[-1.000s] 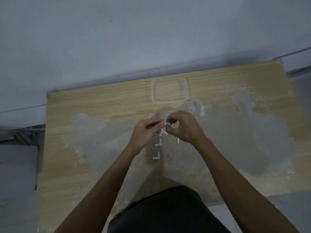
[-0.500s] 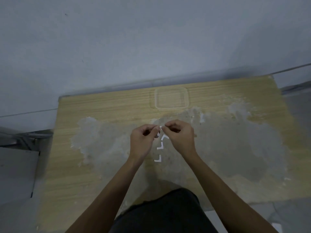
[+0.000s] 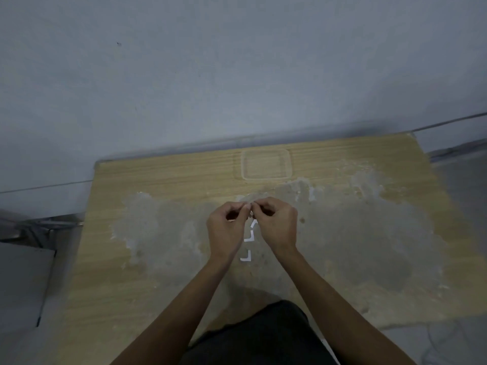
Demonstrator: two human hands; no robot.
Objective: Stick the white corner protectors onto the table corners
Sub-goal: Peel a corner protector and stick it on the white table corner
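I am pinching a small white protector (image 3: 251, 213) between both hands' fingertips, left hand (image 3: 228, 227) and right hand (image 3: 274, 224), likely peeling its backing, best done slowly, above three spares (image 3: 249, 237) at 6 o'clock on the bench (image 3: 163, 180).

Head camera looks steeply down at the table (image 3: 158, 180) and wall (image 3: 237, 75).

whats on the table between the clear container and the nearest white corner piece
In the head view, both hands, left hand and right hand, meet there, pinching something small. Below lie two more white corner protectors before the nearest one.
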